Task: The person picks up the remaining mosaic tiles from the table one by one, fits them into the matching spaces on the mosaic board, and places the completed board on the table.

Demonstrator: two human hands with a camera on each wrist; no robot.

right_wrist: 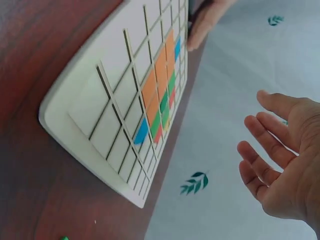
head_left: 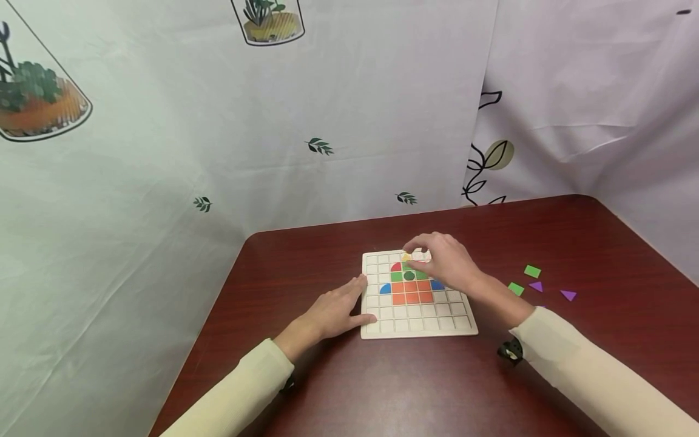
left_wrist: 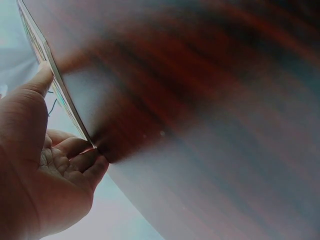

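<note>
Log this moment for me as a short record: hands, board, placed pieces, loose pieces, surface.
Left hand: touching the board's left edge, thumb spread from fingers
Right hand: above the board, fingers apart, no piece visible in it
Board: white, gridded, partly filled
Placed pieces: orange squares in two rows, blue pieces either side, green circle beyond, then red and yellow
Loose pieces: green pieces and purple triangles, right of the board
Surface: reddish-brown table
</note>
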